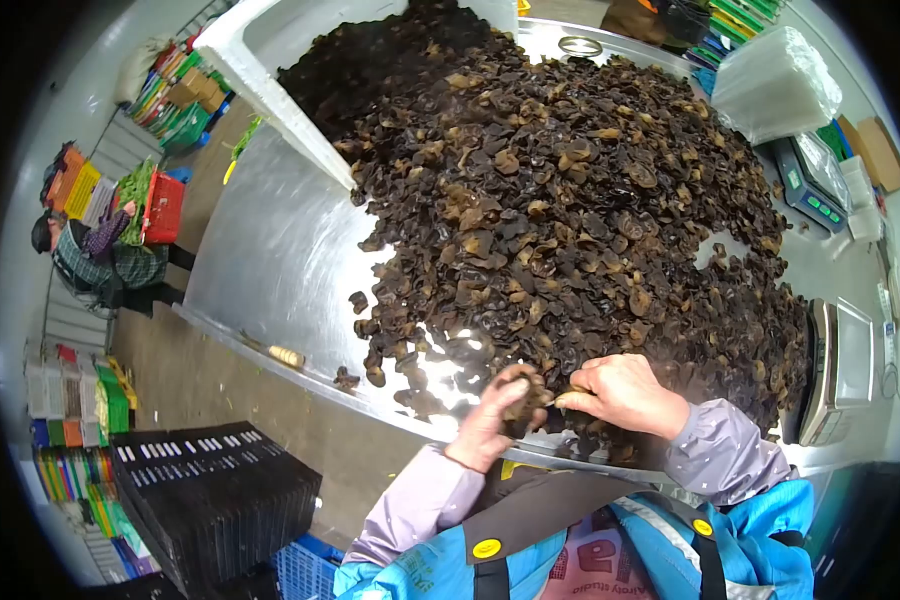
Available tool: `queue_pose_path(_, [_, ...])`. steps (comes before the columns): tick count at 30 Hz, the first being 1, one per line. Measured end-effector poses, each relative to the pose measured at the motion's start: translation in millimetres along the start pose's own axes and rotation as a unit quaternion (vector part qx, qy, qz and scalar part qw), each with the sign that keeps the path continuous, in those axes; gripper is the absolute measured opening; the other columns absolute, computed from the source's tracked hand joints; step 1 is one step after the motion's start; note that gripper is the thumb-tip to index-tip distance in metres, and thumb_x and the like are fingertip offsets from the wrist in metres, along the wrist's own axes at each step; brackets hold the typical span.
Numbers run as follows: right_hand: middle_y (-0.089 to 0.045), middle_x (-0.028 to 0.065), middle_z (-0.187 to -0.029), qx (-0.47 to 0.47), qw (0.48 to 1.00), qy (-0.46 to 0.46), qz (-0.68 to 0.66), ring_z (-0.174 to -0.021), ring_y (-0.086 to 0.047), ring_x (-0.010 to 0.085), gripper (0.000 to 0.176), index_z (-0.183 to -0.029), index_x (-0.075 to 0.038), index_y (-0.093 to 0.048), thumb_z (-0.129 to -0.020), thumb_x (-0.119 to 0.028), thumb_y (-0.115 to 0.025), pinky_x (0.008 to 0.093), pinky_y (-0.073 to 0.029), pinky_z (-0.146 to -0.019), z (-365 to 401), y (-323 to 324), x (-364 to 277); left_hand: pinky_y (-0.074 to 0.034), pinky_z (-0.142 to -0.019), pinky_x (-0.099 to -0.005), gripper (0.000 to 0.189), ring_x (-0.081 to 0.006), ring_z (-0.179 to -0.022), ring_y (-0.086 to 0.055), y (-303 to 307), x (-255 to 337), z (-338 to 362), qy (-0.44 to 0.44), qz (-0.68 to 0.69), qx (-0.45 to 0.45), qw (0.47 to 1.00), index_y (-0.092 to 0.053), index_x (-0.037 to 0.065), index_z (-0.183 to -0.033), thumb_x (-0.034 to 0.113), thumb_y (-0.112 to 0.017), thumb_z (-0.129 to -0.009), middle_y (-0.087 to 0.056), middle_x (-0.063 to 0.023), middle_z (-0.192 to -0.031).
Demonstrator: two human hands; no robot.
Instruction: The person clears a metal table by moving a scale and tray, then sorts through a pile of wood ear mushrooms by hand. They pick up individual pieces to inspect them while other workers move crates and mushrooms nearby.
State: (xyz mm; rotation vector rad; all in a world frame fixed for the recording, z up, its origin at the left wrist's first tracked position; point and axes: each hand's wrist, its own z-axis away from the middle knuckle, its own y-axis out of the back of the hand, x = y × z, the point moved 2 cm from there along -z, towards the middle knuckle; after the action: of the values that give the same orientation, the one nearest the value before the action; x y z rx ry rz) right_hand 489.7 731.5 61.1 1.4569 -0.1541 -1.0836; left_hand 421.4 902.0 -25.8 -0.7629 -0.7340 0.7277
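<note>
A big heap of dark brown wood-ear mushrooms (570,190) covers a steel table (270,260). At the near edge of the heap my left hand (490,420) cups a small clump of mushrooms (526,398). My right hand (625,392) is right beside it, fingers pinched on the same clump. Both hands touch each other over the table's front rim. Lilac sleeves cover my wrists, and a blue apron hangs below.
A white foam box (270,90) tips mushrooms onto the table at the back. Two scales (835,365) (808,180) stand at the right. A stack of black crates (210,490) sits at the lower left. A person (95,255) crouches among coloured baskets at the far left.
</note>
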Motion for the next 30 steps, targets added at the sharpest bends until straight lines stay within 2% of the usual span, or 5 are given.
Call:
queue_pose_path(13, [-0.052, 0.0156, -0.065, 0.084, 0.961, -0.23, -0.126, -0.065, -0.053, 0.0367, 0.036, -0.069, -0.001, -0.055, -0.083, -0.033, -0.06, 0.0435, -0.041, -0.057, 76, -37, 46, -0.05, -0.059, -0.0263, 0.02, -0.0133, -0.065, -0.056, 206, 337, 62, -0.352, -0.25, 0.369, 0.823, -0.057, 0.009, -0.101, 0.02, -0.063, -0.085, -0.059, -0.0029, -0.076])
queue_pose_path(16, [-0.056, 0.0169, -0.066, 0.076, 0.949, -0.278, -0.131, -0.068, -0.055, 0.0384, 0.036, -0.071, -0.003, -0.056, -0.084, -0.036, -0.058, 0.0447, -0.043, -0.059, 88, -37, 52, -0.046, -0.048, -0.0272, 0.021, -0.0158, -0.048, -0.052, 278, 390, 70, -0.348, -0.394, 0.327, 0.785, -0.056, 0.003, -0.103, 0.016, -0.058, -0.086, -0.058, -0.006, -0.069])
queue_pose_path(19, [-0.055, 0.0171, -0.066, 0.093, 0.944, -0.286, -0.133, -0.068, -0.055, 0.0382, 0.034, -0.072, -0.002, -0.055, -0.083, -0.035, -0.059, 0.0442, -0.043, -0.06, 91, -29, 56, -0.046, -0.083, -0.0341, 0.045, -0.0216, -0.097, -0.056, 294, 403, 70, -0.363, -0.42, 0.472, 0.685, -0.052, 0.0, -0.118, 0.03, -0.059, -0.085, -0.058, -0.0113, -0.109])
queue_pose_path(22, [-0.057, 0.0153, -0.072, 0.1, 0.944, -0.288, -0.128, -0.073, -0.057, 0.0362, 0.03, -0.076, -0.002, -0.055, -0.082, -0.031, -0.062, 0.0432, -0.045, -0.063, 87, -25, 61, -0.037, -0.096, -0.0348, 0.053, -0.022, -0.112, -0.047, 304, 413, 68, -0.312, -0.383, 0.464, 0.736, -0.05, -0.001, -0.123, 0.035, -0.058, -0.086, -0.051, -0.0112, -0.122])
queue_pose_path(30, [-0.057, 0.0095, -0.1, 0.178, 0.973, -0.123, 0.08, -0.099, -0.055, 0.0266, 0.026, -0.096, -0.006, -0.057, -0.074, -0.017, -0.064, 0.0412, -0.045, -0.081, 15, -8, 63, -0.04, -0.09, -0.0332, 0.039, -0.0192, -0.105, -0.05, 242, 381, 73, -0.428, -0.448, 0.458, 0.637, -0.052, 0.002, -0.119, 0.029, -0.052, -0.091, -0.055, -0.0101, -0.115])
